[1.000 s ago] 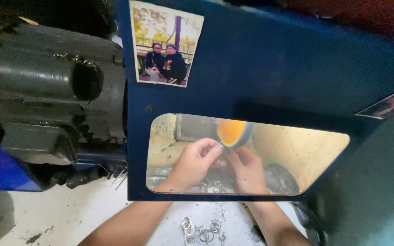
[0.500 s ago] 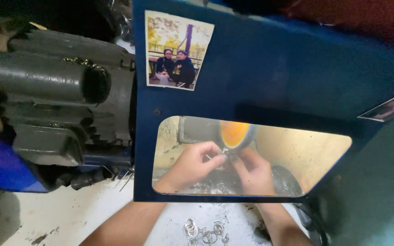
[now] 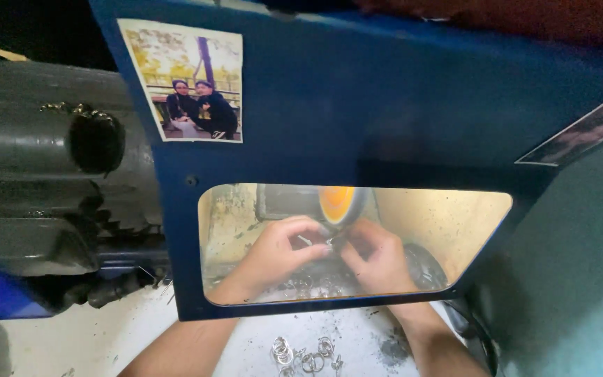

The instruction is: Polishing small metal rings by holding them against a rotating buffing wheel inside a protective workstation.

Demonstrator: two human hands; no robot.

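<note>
Since a second ago the view has closed in, while both hands are kept at the orange wheel (image 3: 336,202) behind the blue guard (image 3: 357,126). A small metal piece (image 3: 329,242), its axis unclear, is pinched between left hand (image 3: 273,255) and right hand (image 3: 378,257), at 6 o'clock below the wheel.

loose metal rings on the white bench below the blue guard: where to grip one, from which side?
Take one of the metal rings by its outer rim, probably from above: they appear to lie flat on the bench, in front of the blue guard, nearer the left hand than the right hand.
</note>
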